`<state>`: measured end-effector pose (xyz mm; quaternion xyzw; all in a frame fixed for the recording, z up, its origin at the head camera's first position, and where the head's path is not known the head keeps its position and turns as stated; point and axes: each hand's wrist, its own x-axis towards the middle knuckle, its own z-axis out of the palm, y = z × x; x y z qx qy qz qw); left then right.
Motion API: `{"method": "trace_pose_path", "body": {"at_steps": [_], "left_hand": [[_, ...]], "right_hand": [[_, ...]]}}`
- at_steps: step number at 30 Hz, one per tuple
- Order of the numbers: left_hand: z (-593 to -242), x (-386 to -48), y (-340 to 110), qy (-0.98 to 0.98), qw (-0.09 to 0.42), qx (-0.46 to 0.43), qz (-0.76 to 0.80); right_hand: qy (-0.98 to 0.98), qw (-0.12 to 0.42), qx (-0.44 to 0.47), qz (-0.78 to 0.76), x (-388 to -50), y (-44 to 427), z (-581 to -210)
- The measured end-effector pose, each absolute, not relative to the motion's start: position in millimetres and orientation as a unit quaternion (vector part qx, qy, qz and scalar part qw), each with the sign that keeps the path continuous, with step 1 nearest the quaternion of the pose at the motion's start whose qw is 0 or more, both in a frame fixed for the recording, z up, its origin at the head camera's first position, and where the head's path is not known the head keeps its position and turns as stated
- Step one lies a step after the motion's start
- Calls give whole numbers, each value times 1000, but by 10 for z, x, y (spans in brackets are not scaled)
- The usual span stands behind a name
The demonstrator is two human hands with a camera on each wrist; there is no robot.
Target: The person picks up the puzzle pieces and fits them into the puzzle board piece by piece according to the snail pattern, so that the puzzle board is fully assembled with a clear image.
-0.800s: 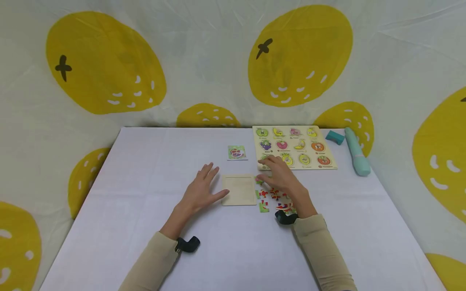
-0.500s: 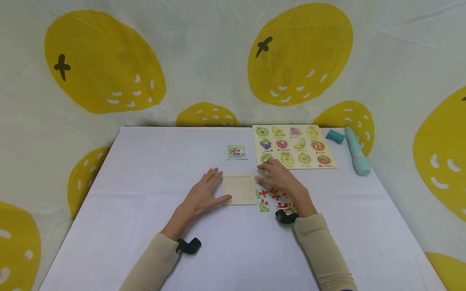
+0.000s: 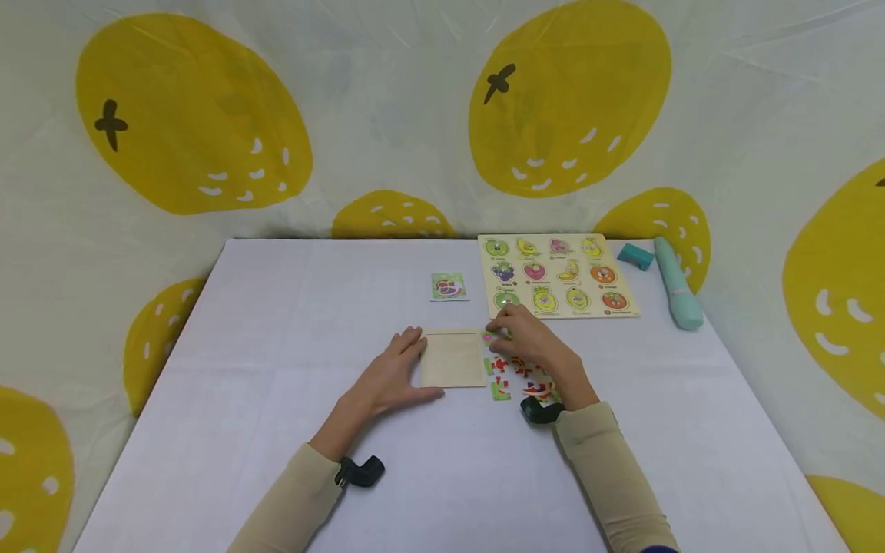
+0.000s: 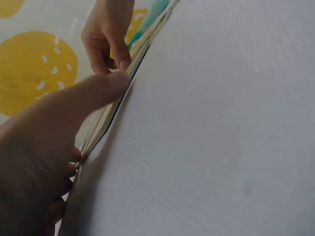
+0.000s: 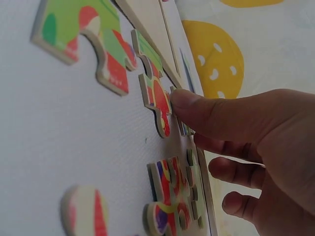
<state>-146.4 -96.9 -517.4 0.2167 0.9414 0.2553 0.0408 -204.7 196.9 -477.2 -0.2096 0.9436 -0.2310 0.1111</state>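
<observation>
Shifted in since the earlier frame, my left hand (image 3: 387, 376) spreads thumb and fingers wide around the near-left corner of a square, pale wooden tray (image 3: 452, 361). Just right of it, my right hand (image 3: 531, 338) sets narrowly parted thumb and forefinger at colourful, knob-edged puzzle pieces (image 3: 501, 389); whether they pinch one, I cannot tell.

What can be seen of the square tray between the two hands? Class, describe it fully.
The square tray looks like pale, unpainted wood, with a narrow rim around a plain base. It lies flat on the white table, with loose puzzle pieces at its right. The left hand appears to touch it: fingers at the far left corner, thumb at the near edge.
</observation>
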Motion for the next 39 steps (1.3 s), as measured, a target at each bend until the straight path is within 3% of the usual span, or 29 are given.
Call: {"method": "trace_pose_path", "body": {"at_steps": [14, 33, 39], "left_hand": [[-5187, -1462, -987, 942, 10, 232, 243], [-5191, -1462, -968, 944, 19, 220, 246], [-5182, -1465, -968, 942, 20, 220, 254]], "right_hand": [[943, 129, -184, -245, -2067, 1937, -4754], [938, 140, -169, -267, -2039, 1919, -4716], [935, 119, -162, -293, -2020, 1884, -4678]]}}
